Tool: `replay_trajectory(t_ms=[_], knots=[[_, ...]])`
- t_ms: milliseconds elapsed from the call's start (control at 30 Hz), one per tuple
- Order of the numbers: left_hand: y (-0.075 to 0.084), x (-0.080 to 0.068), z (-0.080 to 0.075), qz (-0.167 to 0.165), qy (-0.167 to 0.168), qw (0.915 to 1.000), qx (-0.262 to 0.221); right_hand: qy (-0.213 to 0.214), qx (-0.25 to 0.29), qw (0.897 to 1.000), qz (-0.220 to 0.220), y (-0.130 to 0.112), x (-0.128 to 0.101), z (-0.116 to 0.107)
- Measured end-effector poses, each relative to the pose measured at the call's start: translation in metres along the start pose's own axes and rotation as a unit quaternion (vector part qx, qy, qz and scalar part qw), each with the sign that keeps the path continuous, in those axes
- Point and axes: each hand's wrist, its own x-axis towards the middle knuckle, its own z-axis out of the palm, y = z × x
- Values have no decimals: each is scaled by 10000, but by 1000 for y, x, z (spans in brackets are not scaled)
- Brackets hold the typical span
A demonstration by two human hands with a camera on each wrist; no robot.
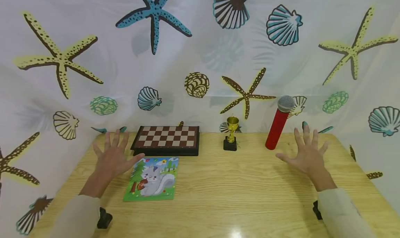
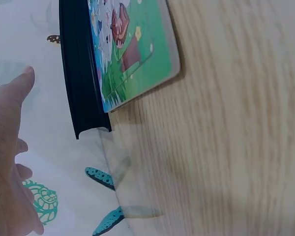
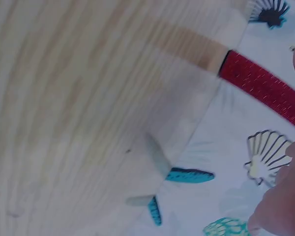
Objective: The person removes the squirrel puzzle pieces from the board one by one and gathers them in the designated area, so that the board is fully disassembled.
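My left hand [image 1: 114, 154] hovers over the wooden table [image 1: 237, 193] with fingers spread and straight, holding nothing. Its thumb points toward a squirrel picture puzzle [image 1: 152, 178] lying flat, with a closed chessboard box [image 1: 167, 140] behind it. My right hand [image 1: 307, 153] is also spread and empty, just right of an upright red toy microphone [image 1: 279, 123]. A small gold trophy cup [image 1: 231, 134] stands between the chessboard and the microphone. The left wrist view shows the puzzle [image 2: 132, 49] against the dark box edge [image 2: 81, 73]; the right wrist view shows the red microphone body [image 3: 263, 86].
A sea-shell and starfish patterned curtain [image 1: 200, 57] hangs right behind the table's far edge. Black wrist camera mounts [image 1: 104, 219] show near both sleeves. Bare wood stretches across the front and middle of the table.
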Motion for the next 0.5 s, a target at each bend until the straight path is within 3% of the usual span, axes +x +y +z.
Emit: replay_trajectory(t_ms=[233,500], knots=[[0,-9,-3,357,-11,9992,181,-300,121,9992,-242,-34,-1,4],[2,-20,-5,498,-456,9977,-69,-787,388,9928,-809,-87,-10,20]])
